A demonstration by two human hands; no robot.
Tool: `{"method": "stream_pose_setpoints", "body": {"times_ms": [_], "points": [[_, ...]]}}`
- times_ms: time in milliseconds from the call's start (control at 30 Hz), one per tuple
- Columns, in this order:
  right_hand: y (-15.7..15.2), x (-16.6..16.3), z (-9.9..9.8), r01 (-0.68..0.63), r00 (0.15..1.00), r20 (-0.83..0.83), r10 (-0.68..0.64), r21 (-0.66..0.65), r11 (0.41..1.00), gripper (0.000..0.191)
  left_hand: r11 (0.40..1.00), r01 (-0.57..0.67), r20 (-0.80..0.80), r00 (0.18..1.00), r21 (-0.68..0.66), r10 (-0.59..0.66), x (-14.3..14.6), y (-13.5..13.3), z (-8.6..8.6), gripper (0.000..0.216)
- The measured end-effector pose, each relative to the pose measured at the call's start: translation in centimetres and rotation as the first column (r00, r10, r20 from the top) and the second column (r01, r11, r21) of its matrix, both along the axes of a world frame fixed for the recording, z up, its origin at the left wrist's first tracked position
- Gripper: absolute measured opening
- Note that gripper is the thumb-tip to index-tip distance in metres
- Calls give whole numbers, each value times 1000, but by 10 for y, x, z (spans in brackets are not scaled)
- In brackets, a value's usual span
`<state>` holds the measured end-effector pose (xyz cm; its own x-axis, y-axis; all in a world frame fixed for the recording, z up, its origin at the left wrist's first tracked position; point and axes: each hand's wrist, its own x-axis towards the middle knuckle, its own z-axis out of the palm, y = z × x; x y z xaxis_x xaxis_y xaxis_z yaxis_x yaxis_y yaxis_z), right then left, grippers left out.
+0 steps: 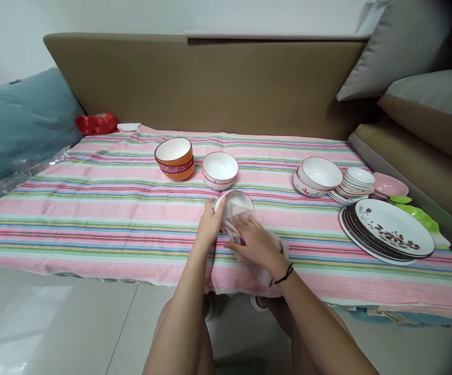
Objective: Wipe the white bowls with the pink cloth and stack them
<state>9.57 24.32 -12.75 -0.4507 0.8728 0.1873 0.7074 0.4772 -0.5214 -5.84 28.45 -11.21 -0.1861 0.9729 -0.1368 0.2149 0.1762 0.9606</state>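
A white bowl with a red rim (238, 198) is tilted toward me above the striped cloth. My left hand (211, 220) grips its left side, thumb over the rim. Pressed into the bowl's inside is a pale pink rag (261, 265), and my right hand (254, 239) has hold of it, with part of the rag hanging down to the right. Just beyond stand stacked white bowls with red rims (221, 167). To their left is a stack of orange and red bowls (174, 158) with white insides.
Two white bowls (318, 176) sit at right. Near them are small stacked dishes (356, 181), a pink bowl (390, 185), a green leaf-shaped dish (421, 219) and stacked dark-edged plates (390, 229). A red package (98, 124) lies far left. Cushions (437, 99) rise at right.
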Motion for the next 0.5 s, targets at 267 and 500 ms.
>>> {"method": "stream_pose_setpoints", "body": {"times_ms": [267, 500], "points": [[8, 3, -12, 116, 990, 80, -119, 42, 992, 70, 992, 120, 176, 978, -38, -111, -2, -8, 7, 60], [15, 1, 1, 150, 955, -270, -121, 91, 984, 35, 968, 228, 140, 960, 106, -242, -1, -7, -4, 75]]}}
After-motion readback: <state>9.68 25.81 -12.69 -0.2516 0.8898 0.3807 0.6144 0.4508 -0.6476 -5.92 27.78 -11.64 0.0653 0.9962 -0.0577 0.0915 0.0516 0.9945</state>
